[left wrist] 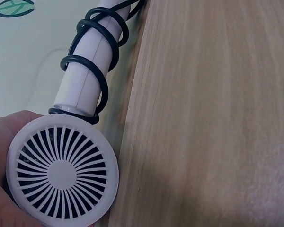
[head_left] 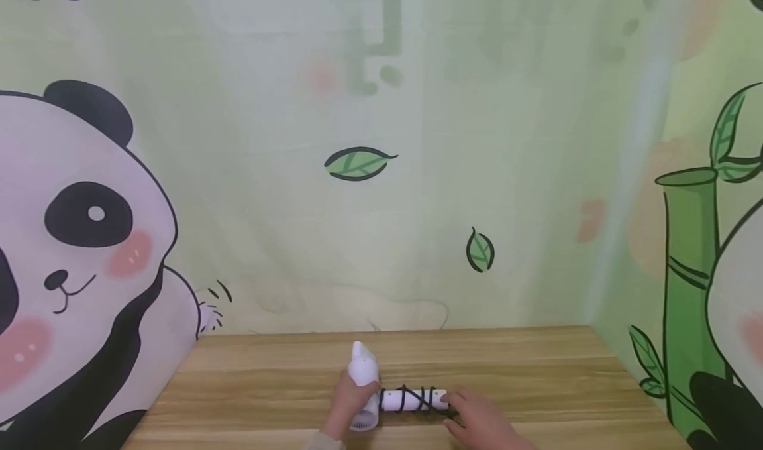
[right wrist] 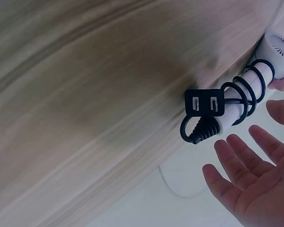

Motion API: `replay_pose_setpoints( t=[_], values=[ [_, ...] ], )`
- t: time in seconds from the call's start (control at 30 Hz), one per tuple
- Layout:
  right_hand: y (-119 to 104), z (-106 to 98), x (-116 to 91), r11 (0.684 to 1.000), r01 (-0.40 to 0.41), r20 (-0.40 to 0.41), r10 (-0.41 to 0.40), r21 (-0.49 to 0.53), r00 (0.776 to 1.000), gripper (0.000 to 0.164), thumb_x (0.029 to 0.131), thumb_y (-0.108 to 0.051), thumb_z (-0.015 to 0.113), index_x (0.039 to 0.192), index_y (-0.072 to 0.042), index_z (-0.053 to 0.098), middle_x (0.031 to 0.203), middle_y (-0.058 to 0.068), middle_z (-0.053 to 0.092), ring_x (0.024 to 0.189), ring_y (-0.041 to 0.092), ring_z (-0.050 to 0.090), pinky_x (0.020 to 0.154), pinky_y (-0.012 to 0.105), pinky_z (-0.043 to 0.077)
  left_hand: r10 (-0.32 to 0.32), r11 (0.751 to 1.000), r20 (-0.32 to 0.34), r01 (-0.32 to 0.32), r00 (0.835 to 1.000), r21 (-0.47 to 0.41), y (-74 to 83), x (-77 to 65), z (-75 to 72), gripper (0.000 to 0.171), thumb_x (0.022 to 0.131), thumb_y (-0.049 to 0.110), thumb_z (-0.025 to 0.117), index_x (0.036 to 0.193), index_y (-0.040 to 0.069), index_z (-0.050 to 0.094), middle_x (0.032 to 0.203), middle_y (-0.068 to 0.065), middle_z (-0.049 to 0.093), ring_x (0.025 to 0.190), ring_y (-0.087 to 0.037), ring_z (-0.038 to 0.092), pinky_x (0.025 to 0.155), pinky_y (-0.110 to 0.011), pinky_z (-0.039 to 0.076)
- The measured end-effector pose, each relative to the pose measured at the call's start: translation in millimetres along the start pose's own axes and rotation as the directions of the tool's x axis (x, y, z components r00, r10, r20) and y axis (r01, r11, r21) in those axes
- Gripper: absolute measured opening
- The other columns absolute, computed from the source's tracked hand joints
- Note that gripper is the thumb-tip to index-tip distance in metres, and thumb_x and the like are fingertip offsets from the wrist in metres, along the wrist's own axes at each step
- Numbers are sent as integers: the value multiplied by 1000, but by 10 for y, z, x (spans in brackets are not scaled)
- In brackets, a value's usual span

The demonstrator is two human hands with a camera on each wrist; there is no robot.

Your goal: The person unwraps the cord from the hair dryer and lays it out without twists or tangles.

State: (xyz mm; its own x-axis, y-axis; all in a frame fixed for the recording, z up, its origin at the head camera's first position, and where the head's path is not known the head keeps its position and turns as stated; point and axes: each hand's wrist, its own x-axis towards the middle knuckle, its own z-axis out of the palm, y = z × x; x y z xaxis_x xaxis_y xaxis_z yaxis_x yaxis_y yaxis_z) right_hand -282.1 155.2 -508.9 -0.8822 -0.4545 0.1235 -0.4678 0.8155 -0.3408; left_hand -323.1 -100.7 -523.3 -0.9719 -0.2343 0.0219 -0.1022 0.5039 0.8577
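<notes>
A white hair dryer (head_left: 362, 369) lies on the wooden table, its nozzle toward the back and its handle (right wrist: 232, 111) stretching to the right. My left hand (head_left: 348, 400) grips the barrel, with the thumb across its top. The round slatted intake grille (left wrist: 61, 175) faces the left wrist camera. Black cord (left wrist: 92, 66) winds around the handle in several loops. At the handle's end, the black two-pin plug (right wrist: 204, 102) shows its flat prongs in the right wrist view. Beside that end is my right hand (head_left: 483, 420), its fingers extended and spread, holding nothing.
The wood-grain table (head_left: 268, 370) reaches back to a pale green fabric backdrop (head_left: 268, 238) printed with pandas, leaves and bamboo. A side panel of the same print (head_left: 632, 271) borders the table on the right.
</notes>
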Motion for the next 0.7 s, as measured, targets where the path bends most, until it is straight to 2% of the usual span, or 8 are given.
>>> replay_pose_setpoints(
  t=[0.27, 0.5, 0.6, 0.7],
  values=[
    [-4, -62, -21, 1000, -16, -17, 16, 20, 1000, 35, 93, -24, 72, 120, -1, 68, 123, 17, 70, 114, 39, 66, 96, 56, 54, 2, 999, -5, -2, 1000, -35, -11, 22, -1, 59, 80, 17, 73, 120, -18, 48, 102, -31, 62, 91, -41, 66, 83, -55, 59],
    [75, -156, -76, 993, -40, -19, 43, 114, 999, 31, 97, -24, 68, 118, -2, 68, 116, 11, 71, 100, 33, 69, 84, 49, 58, 36, 988, 6, -35, 999, -150, -60, -26, -34, 55, 82, 10, 69, 123, -21, 47, 106, -34, 61, 93, -42, 65, 84, -57, 59],
    [119, -208, -110, 990, -55, -64, 64, 126, 996, 28, 96, -22, 69, 116, -3, 68, 116, 11, 71, 104, 34, 69, 87, 52, 57, 53, 981, 16, -49, 998, -186, -76, -45, -66, 56, 83, 8, 67, 125, -22, 46, 108, -36, 60, 94, -43, 65, 85, -57, 58],
    [176, -267, -150, 986, -80, -123, 99, 149, 987, 25, 96, -19, 69, 116, -4, 69, 121, 13, 70, 115, 37, 66, 97, 56, 54, 55, 978, 27, -48, 998, -203, -79, -35, -99, 55, 84, 9, 66, 125, -22, 46, 107, -36, 61, 92, -41, 66, 84, -55, 59]
  ],
)
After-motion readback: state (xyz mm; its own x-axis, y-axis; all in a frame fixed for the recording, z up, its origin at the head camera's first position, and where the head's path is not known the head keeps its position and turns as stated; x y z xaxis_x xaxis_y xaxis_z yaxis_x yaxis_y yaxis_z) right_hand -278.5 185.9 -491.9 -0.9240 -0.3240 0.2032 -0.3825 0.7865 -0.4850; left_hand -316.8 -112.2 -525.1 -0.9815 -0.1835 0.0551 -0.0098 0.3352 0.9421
